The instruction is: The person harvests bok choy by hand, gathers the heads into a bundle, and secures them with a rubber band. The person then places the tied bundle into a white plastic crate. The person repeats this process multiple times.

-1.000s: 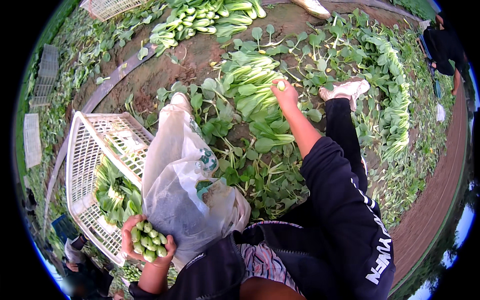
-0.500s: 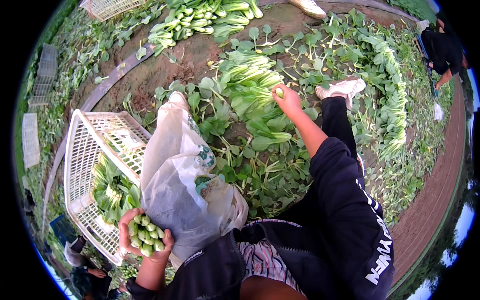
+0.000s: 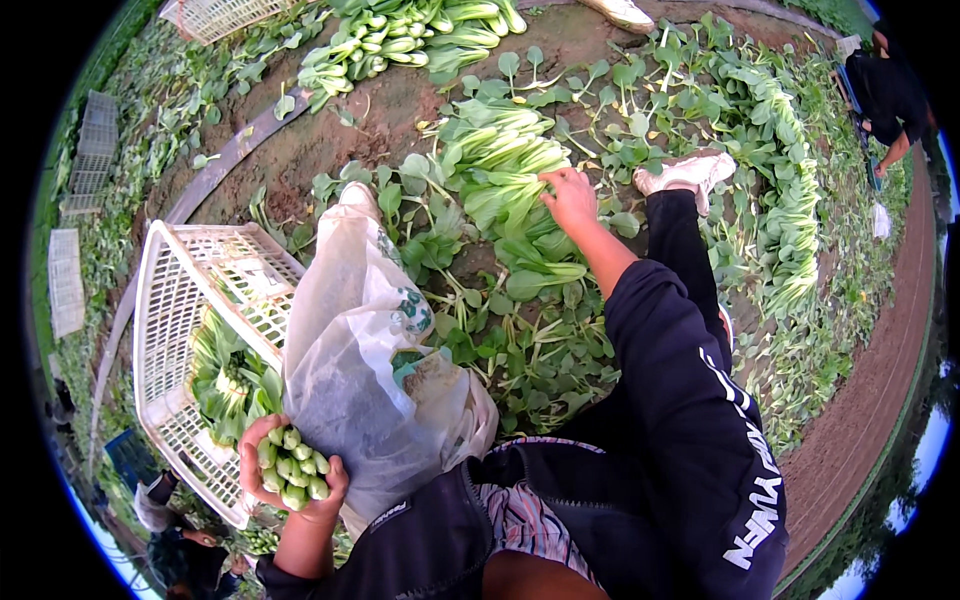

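Green stalks (image 3: 291,468) were clasped in the left hand (image 3: 322,508), their far ends obscured. The right hand (image 3: 573,203) met the leafy row (image 3: 505,165); its grip could not be determined.

From afar, I had the left hand (image 3: 318,509) cupped around a bunch (image 3: 291,467) of stalks, pale green ends up, near a white crate (image 3: 160,320) with greens (image 3: 225,365) inside. I had the right hand (image 3: 572,200) at a heap (image 3: 500,150) of leafy greens on the soil, fingers bent; I could not tell whether it gripped any. Cloudy plastic (image 3: 375,345) covered the left leg. A row (image 3: 792,190) of greens curved along the right. One person (image 3: 885,90) showed at upper right, another (image 3: 170,530) at lower left.
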`<action>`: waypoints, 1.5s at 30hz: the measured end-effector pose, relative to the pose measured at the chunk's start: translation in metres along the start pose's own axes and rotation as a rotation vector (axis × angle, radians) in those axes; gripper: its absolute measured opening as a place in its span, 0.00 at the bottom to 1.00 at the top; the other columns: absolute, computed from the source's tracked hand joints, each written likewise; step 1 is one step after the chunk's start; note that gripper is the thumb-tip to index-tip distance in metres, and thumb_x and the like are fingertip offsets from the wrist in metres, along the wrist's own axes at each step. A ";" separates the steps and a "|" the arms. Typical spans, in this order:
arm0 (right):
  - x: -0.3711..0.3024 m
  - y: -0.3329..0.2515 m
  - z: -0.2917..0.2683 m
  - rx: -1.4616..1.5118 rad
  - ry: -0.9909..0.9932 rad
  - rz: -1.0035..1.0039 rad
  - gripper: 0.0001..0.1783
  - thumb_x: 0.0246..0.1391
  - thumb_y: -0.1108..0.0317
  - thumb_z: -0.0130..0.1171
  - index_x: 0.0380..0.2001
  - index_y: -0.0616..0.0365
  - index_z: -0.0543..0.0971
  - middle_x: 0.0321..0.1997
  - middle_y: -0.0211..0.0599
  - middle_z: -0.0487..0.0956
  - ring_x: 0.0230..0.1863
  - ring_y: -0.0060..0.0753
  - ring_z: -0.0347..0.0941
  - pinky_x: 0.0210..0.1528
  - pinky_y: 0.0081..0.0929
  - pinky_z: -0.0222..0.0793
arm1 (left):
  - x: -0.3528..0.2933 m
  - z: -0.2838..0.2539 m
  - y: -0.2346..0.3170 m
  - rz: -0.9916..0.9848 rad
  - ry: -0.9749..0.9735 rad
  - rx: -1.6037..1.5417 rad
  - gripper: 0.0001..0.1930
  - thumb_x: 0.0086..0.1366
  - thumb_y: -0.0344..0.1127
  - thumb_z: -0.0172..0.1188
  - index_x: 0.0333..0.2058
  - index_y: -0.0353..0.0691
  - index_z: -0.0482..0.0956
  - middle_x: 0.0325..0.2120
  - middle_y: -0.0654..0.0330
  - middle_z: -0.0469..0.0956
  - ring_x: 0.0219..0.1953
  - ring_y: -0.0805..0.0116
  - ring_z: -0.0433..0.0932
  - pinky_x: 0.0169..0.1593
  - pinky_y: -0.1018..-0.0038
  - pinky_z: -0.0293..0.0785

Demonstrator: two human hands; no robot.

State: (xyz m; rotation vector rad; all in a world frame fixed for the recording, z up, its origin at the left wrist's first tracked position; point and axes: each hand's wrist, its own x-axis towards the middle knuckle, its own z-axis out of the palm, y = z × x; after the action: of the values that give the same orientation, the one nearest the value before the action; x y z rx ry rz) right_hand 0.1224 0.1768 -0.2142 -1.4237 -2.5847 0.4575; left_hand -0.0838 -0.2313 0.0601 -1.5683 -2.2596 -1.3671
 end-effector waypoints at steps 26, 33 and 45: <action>0.029 -0.027 0.022 0.257 -0.184 0.321 0.18 0.47 0.53 0.65 0.43 0.43 0.81 0.36 0.40 0.81 0.37 0.42 0.77 0.42 0.36 0.71 | 0.002 -0.006 0.003 -0.029 -0.048 0.052 0.49 0.50 0.42 0.68 0.64 0.40 0.44 0.46 0.44 0.66 0.43 0.56 0.68 0.50 0.59 0.66; 0.010 -0.012 0.006 1.221 -0.136 0.406 0.17 0.51 0.64 0.65 0.46 0.49 0.80 0.36 0.25 0.79 0.37 0.23 0.74 0.36 0.22 0.68 | 0.004 -0.004 0.001 -0.007 -0.048 0.033 0.49 0.50 0.41 0.68 0.63 0.39 0.43 0.46 0.44 0.66 0.43 0.55 0.68 0.49 0.60 0.66; 0.011 -0.021 -0.006 1.608 -0.104 0.585 0.12 0.62 0.61 0.51 0.47 0.51 0.72 0.42 0.29 0.78 0.43 0.24 0.73 0.40 0.27 0.68 | 0.002 0.001 -0.001 -0.009 0.001 -0.055 0.46 0.52 0.39 0.67 0.63 0.38 0.47 0.47 0.46 0.67 0.46 0.55 0.68 0.52 0.59 0.64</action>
State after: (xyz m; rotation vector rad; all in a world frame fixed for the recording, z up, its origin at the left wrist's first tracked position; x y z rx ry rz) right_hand 0.1012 0.1771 -0.2012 -1.2462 -0.8922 1.9924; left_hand -0.0848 -0.2293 0.0597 -1.5746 -2.2504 -1.4435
